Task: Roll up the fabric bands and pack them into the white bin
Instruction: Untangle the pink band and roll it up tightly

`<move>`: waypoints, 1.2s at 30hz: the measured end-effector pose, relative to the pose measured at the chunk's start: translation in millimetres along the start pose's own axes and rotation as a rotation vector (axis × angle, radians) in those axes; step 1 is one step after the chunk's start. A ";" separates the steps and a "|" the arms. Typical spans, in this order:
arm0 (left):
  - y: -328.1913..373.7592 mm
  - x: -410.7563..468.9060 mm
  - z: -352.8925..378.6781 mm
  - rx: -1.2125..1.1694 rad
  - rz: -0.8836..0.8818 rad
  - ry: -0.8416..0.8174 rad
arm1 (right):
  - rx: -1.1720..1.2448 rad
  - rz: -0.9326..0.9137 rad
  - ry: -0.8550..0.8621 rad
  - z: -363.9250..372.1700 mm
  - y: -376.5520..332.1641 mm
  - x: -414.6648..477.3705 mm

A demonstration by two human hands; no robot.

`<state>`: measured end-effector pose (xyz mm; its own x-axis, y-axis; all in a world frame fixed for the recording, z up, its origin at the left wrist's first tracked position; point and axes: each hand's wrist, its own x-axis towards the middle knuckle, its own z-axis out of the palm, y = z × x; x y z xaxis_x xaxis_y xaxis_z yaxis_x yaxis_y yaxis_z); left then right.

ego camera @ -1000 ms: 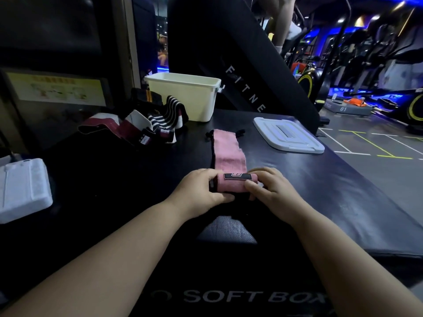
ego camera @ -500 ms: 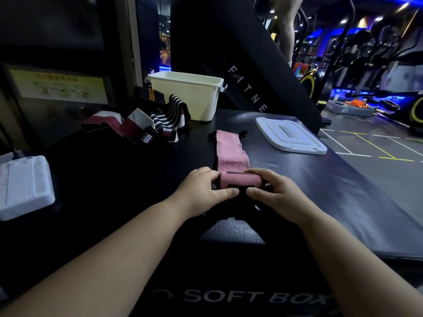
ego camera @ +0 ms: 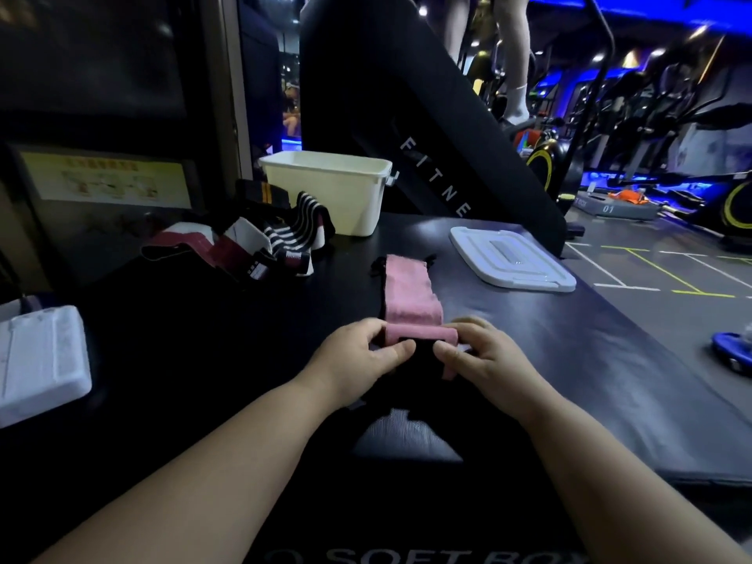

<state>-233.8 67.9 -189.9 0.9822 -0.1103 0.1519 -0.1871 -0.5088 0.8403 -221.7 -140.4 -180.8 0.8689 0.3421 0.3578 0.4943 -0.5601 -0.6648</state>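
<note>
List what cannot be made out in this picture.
Head view only.
Inside of the white bin: hidden by its near wall.
Rolled ends of the pink band: covered by the left hand and right hand.
Number in the heap of striped bands: they overlap in the dark.
Text on the yellow sign: blurred.

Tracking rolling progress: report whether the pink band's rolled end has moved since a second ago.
Yes: the pink band's rolled end crept away from the person, toward the white bin.

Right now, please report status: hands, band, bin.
Left hand and right hand both grip pink band, near end rolled. Bin open, lid off, lying to its right. Other bands piled left of bin, path looks clear.
</note>
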 end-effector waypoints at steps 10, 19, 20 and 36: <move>0.5 10.2 3.1 -0.015 -0.092 -0.001 | 0.122 0.015 0.031 -2.2 -1.5 -3.7; 2.7 6.2 6.5 0.027 -0.055 0.078 | 0.115 0.053 -0.069 -7.6 13.8 -4.3; 2.5 4.0 7.0 0.028 -0.048 0.083 | 0.121 0.063 -0.073 -6.9 15.6 -4.3; 5.1 -0.6 -2.4 0.175 0.262 -0.029 | 0.270 0.293 -0.025 -11.5 7.7 14.8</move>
<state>-235.3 67.5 -184.5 0.9000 -0.2802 0.3339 -0.4357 -0.5992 0.6717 -204.8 -148.3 -173.1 0.9694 0.2175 0.1137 0.1981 -0.4195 -0.8859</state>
